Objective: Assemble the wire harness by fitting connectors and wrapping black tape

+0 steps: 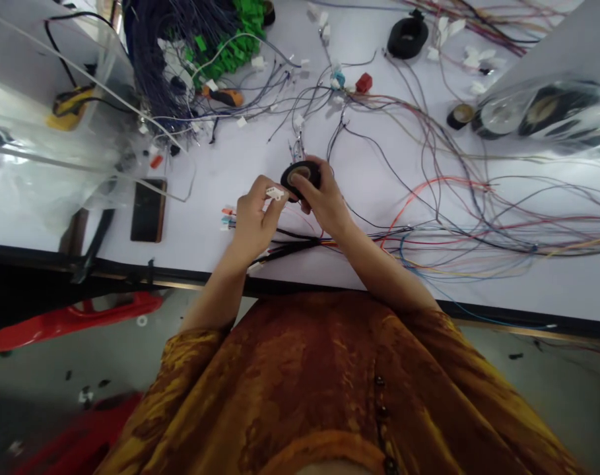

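I have the left hand (253, 224) and the right hand (329, 204) above the middle of the worktop (225, 155), a connector (274, 193) in the left fingers and, just right of it, a tape roll (309, 187) in the right. Nearer me, a wire bundle (300, 245) runs rightward among loose wires (478, 227). To my left lies a phone (148, 211); beyond it sits a cable heap (146, 59), with a handled tool (224, 97) on its right. Far back, right of centre, I see a second roll (407, 37); farther right and nearer, a third roll (461, 116) stands beside wrapped rolls (547, 112).
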{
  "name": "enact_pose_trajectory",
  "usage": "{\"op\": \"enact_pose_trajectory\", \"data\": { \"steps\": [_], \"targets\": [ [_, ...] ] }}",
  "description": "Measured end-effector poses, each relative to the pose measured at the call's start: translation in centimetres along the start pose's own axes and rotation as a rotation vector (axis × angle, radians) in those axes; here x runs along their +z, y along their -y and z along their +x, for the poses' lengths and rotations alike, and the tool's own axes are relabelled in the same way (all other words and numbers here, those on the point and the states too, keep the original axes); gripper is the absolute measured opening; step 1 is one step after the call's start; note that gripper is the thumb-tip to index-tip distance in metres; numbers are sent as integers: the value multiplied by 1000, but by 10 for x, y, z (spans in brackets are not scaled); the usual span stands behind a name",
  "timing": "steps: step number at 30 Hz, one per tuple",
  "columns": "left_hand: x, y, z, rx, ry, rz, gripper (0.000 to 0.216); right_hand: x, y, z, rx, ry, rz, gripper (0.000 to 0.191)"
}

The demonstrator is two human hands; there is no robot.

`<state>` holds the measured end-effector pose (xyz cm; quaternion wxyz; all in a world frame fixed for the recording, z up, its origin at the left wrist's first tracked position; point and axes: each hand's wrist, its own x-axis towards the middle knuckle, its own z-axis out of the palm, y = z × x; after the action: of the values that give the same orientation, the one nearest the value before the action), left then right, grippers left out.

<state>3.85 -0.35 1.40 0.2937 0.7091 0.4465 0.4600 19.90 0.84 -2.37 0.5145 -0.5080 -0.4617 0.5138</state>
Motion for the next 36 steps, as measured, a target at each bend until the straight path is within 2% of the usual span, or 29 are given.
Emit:
{"op": "enact_pose_trajectory", "data": {
  "steps": [2, 3, 6, 8, 9, 11, 14, 16, 18, 20, 24, 27, 32, 36],
  "targets": [
    [2, 5, 1, 1, -49, 7, 29, -2, -1, 9, 95, -5, 47, 39],
    [3, 10, 3, -37, -109, -17, 31, -6, -3, 4, 69, -12, 17, 39],
    [10, 28, 10, -187, -216, -103, 39, -19, -12, -35, -216, 23, -240, 45],
    [12, 31, 14, -237, -176, -147, 43, -22, -13, -57, -350, 97, -350, 43],
    [13, 28, 15, -238, -141, -165, 44, -21, -12, -61, -356, 101, -344, 42],
    [12, 16, 15, -203, -67, -174, 45, -15, -6, -51, -252, 44, -225, 43],
    [8, -1, 10, -138, 23, -126, 42, -8, 2, -11, 61, 4, 24, 47],
    [6, 0, 6, -153, 0, -137, 41, -12, 2, 8, 238, 10, 166, 41],
    [4, 13, 4, -217, -89, -213, 41, -22, -3, 13, 313, -28, 250, 38],
    [5, 31, 3, -288, -124, -322, 41, -35, -11, 6, 294, -73, 261, 41],
    [13, 56, 7, -297, 108, -470, 53, -48, -19, -11, 259, -95, 222, 44],
    [25, 59, 15, -214, 194, -381, 50, -48, -19, -14, 243, -99, 235, 43],
    [37, 54, 21, -179, 186, -230, 37, -48, -20, -21, 173, -96, 191, 49],
    [37, 49, 17, -170, 133, -257, 35, -50, -22, -31, 82, -90, 88, 57]
  ]
}}
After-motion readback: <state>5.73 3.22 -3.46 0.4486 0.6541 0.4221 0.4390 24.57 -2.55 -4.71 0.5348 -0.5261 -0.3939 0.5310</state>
